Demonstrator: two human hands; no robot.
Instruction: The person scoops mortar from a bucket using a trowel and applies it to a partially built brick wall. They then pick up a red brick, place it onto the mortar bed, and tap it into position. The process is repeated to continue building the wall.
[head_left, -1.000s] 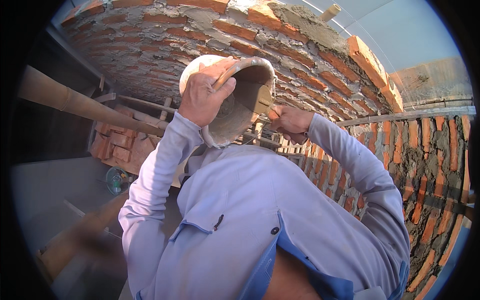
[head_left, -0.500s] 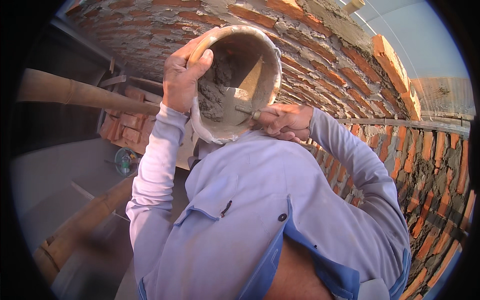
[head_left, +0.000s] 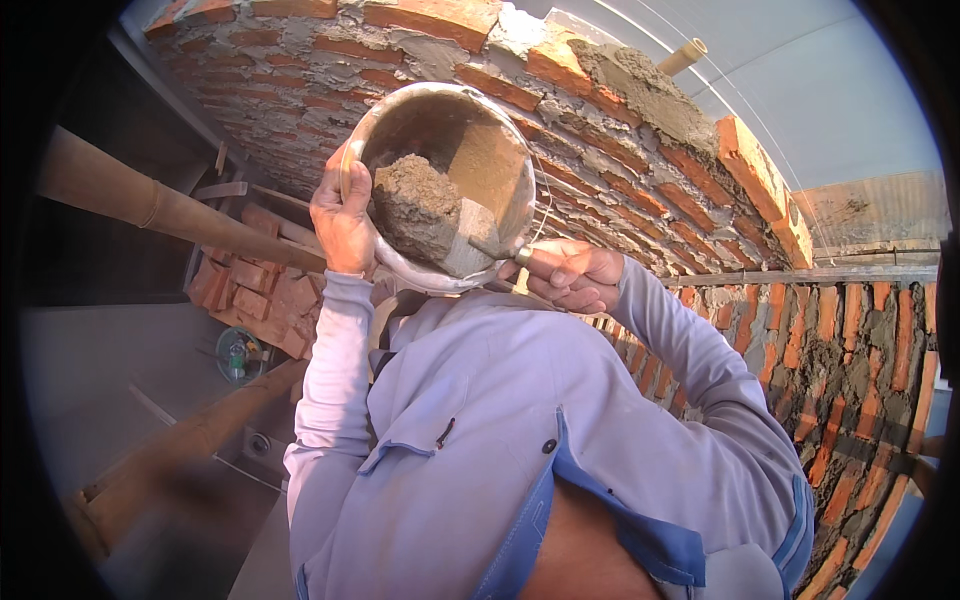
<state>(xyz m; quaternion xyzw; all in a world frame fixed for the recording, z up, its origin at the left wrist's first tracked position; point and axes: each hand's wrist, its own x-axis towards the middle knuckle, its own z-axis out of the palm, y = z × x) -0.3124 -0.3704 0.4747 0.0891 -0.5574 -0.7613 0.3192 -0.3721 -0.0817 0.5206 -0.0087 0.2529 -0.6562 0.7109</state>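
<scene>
Above the shirt front (head_left: pixel 480 370), close to a brick wall (head_left: pixel 650 170), a bucket (head_left: pixel 500 165) is held tilted with its mouth facing the camera. Its rim is gripped at the left side by the left hand (head_left: pixel 343 220), the thumb laid over the edge; how the fingers behind are set cannot be told. By the right hand (head_left: pixel 575 275), closed around its handle, a trowel (head_left: pixel 473 240) is held at the lower right rim, its blade inside the bucket against a heap of mortar (head_left: pixel 415 205). At the left, loose bricks (head_left: pixel 270 300) are partly covered by a bamboo pole (head_left: pixel 180 210).
</scene>
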